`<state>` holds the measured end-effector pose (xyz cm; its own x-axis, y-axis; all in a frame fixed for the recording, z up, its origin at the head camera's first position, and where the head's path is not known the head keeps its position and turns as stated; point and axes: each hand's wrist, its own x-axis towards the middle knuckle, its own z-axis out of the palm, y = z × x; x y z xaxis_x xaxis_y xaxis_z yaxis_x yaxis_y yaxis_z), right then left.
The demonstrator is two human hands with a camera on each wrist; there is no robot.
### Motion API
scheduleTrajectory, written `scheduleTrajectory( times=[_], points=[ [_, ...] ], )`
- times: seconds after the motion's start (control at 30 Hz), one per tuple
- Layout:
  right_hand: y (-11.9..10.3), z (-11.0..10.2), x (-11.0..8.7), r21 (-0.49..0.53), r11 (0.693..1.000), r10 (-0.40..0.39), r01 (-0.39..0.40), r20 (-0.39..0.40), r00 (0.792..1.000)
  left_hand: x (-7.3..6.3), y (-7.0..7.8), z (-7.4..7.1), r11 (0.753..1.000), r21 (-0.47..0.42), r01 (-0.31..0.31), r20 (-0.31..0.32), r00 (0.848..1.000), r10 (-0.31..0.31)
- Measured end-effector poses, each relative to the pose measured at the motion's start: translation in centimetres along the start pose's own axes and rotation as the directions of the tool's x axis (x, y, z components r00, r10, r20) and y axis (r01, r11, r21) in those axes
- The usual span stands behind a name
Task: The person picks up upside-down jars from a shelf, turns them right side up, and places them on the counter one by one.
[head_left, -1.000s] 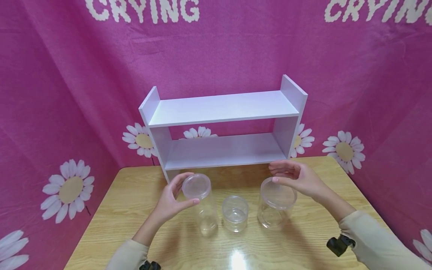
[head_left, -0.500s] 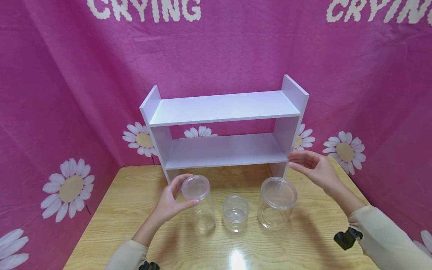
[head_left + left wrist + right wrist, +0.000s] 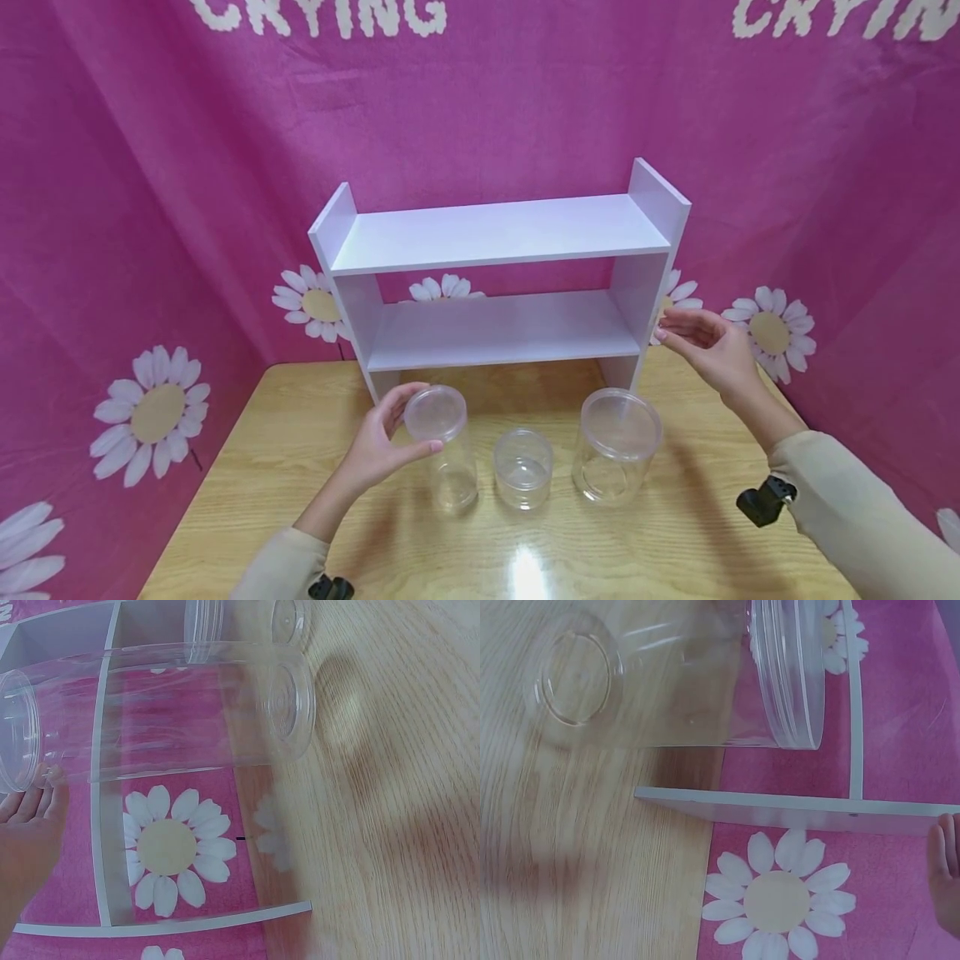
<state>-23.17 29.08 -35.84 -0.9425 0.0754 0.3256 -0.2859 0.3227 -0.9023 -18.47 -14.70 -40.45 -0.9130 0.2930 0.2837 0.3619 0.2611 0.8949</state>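
Note:
A tall clear plastic jar [image 3: 452, 467] with a lid stands at the left on the wooden table. My left hand [image 3: 382, 450] holds it near the lid, thumb in front and fingers at the far side. In the left wrist view, the fingertips [image 3: 49, 776] meet the lid's rim. A small low clear jar [image 3: 522, 471] stands in the middle. To its right is a wide clear jar [image 3: 617, 446] with a lid. My right hand [image 3: 712, 350] hovers beside the shelf's right side, above and right of the wide jar, fingers loosely bent and holding nothing.
A white two-tier shelf [image 3: 502, 235] stands at the back of the wooden table [image 3: 300, 467]. Its right side panel [image 3: 780, 802] shows in the right wrist view. A pink cloth [image 3: 487, 100] with daisies hangs behind and at both sides.
My right hand has left the wide jar's lid and moved right and up, beside the shelf. The tall jar's base has shifted slightly left, with my left hand still at its top.

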Motion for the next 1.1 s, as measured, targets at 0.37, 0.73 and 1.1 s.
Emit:
scheduleTrajectory(
  times=[0.37, 0.73, 1.1],
  points=[
    [0.6, -0.2, 2.0, -0.028, 0.999, 0.025, -0.026, -0.036, 0.999, 0.1, 0.1, 0.1, 1.000, 0.005, 0.018, 0.004, 1.000, -0.018],
    [2.0, -0.9, 3.4, 0.054, 0.999, -0.004, 0.000, 0.072, 0.997, 0.0, -0.1, 0.2, 1.000, -0.028, -0.001, 0.015, 1.000, 0.002],
    [1.4, -1.4, 4.4, 0.049, 0.998, 0.025, -0.033, 0.162, 0.986, 0.0, -0.4, 0.3, 0.999, -0.042, -0.007, 0.024, 1.000, 0.008]
  ],
)
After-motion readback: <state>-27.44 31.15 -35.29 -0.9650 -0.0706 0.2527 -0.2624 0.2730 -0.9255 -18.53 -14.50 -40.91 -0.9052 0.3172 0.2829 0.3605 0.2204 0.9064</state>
